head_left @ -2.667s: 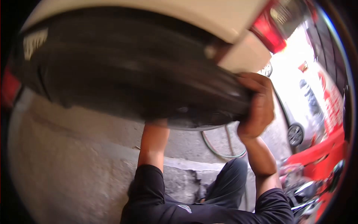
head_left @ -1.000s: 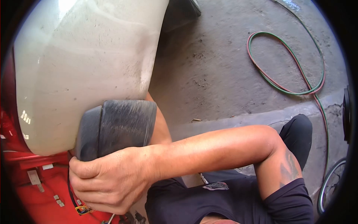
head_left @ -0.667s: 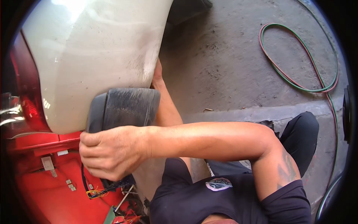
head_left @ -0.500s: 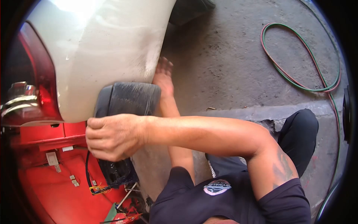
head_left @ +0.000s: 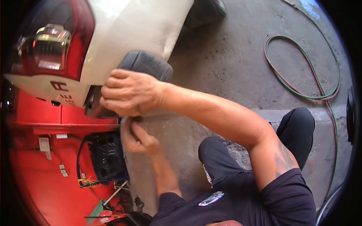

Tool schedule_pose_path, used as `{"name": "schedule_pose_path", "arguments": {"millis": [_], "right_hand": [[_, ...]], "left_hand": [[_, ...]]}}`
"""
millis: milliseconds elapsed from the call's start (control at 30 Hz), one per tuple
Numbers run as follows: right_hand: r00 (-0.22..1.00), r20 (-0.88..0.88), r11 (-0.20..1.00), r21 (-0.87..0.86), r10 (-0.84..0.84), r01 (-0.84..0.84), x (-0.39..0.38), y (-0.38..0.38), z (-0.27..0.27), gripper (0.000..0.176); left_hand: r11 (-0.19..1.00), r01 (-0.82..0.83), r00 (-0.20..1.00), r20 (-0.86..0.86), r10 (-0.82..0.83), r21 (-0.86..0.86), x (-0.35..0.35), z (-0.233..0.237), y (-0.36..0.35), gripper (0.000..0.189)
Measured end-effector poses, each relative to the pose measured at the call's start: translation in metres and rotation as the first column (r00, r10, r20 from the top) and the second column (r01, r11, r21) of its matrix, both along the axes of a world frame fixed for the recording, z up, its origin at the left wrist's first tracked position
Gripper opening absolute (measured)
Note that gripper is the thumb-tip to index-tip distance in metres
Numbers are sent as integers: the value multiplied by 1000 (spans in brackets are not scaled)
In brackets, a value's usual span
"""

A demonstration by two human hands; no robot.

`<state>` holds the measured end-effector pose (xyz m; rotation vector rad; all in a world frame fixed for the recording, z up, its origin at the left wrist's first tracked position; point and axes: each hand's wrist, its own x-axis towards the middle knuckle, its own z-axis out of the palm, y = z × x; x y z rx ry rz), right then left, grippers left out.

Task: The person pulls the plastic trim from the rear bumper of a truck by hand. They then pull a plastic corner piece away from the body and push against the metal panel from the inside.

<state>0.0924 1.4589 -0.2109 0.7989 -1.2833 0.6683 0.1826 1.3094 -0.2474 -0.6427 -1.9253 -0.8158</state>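
Observation:
A scuffed black bumper corner (head_left: 152,67) juts out under the white car body panel (head_left: 132,28), beside the red tail light (head_left: 85,41). My right hand (head_left: 130,92) reaches across from the right, its fingers curled over the near edge of the bumper and hiding part of it. Just below, my left hand (head_left: 141,139) is at the bumper's underside with thumb and fingers bent together. What lies between those fingers is hidden and slightly blurred.
A red panel (head_left: 41,177) with connectors and yellow wires (head_left: 89,183) lies at left, near a black plastic part (head_left: 108,156). The car's tyre (head_left: 205,13) stands at the top. A looped green and red hose (head_left: 281,71) lies on the concrete floor (head_left: 233,71).
My left hand has come back from the far side of the bumper to beneath its near edge, and its fingers have bent. The view has shifted, showing more of the tail light.

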Motion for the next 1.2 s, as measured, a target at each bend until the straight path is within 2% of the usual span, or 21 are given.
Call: {"name": "schedule_pose_path", "arguments": {"millis": [67, 133, 233, 267, 400, 467, 500, 533, 600, 633, 667, 700, 733, 833, 900, 933, 1000, 1033, 1067, 1133, 1200], "right_hand": [[999, 29, 998, 51, -28, 26, 4, 6, -1, 37], [997, -28, 994, -77, -77, 75, 3, -3, 2, 31], [992, 22, 991, -52, -126, 127, 8, -5, 6, 30], [988, 25, 987, -45, -154, 155, 8, -4, 5, 29], [983, 63, 985, 5, -172, 172, 16, -1, 3, 33], [993, 116, 999, -18, -28, 30, 25, 5, 0, 42], [984, 176, 999, -42, 21, -14, 32, 13, -8, 54], [970, 241, 995, -99, 13, 11, 38, 24, -22, 55], [871, 472, 932, -359, 135, 50, 32, 45, -69, 48], [796, 529, 828, -557, 294, 64, 19, 58, -93, 44], [522, 442, 525, -851, 730, -14, 7, 69, -107, 41], [251, 130, 138, -990, 959, -17, -20, 86, -131, 49], [122, -133, -135, -991, 984, 6, -41, 97, -149, 62], [39, -225, -224, -974, 974, -28, -93, 110, -164, 75], [-112, -391, -406, -894, 914, -191, -118, 106, -153, 84], [-129, -409, -427, -886, 903, -179, -130, 104, -157, 84], [-163, -551, -573, -806, 818, -151, -154, 98, -171, 93], [-176, -604, -628, -764, 777, -151, -163, 92, -178, 95], [-179, -617, -641, -753, 766, -149, -171, 95, -177, 95], [-218, -619, -656, -723, 754, -217, -180, 91, -177, 94], [-257, -640, -687, -701, 724, -190, -198, 89, -179, 94]], "left_hand": [[1000, 29, 970, -241, -30, -8, -18, 34, 13, 28], [997, -67, 959, -278, 58, -24, -43, 56, 5, 29], [972, -154, 867, -496, 46, -179, -69, 85, 5, 26], [986, -57, 891, -454, -20, -155, -82, 86, 7, 29], [988, 1, 922, -381, -62, -157, -85, 84, 6, 25], [990, 3, 920, -388, -57, -138, -78, 92, 5, 25], [991, -12, 960, -278, -25, -132, -76, 98, 2, 25], [991, -33, 987, -162, 12, -130, -74, 104, -2, 26], [995, -20, 990, -143, 6, -100, -77, 115, -2, 27], [979, -82, 990, -130, 58, -186, -76, 121, 1, 27], [951, -135, 987, -124, 103, -277, -78, 125, 6, 28], [945, -103, 984, -173, 51, -309, -81, 126, 12, 29], [939, -106, 983, -179, 49, -328, -83, 124, 14, 29], [959, -84, 987, -156, 42, -272, -85, 116, 12, 32], [953, -97, 990, -126, 62, -288, -86, 115, 10, 33], [955, -93, 993, -100, 67, -283, -86, 115, 11, 35], [939, -137, 989, -88, 115, -317, -83, 115, 18, 38], [954, -91, 995, -56, 78, -286, -84, 114, 21, 38], [966, -45, 999, -22, 40, -254, -85, 113, 24, 39], [939, -120, 993, -25, 118, -322, -84, 113, 23, 40], [942, -136, 991, -32, 133, -307, -85, 113, 27, 41]]}}
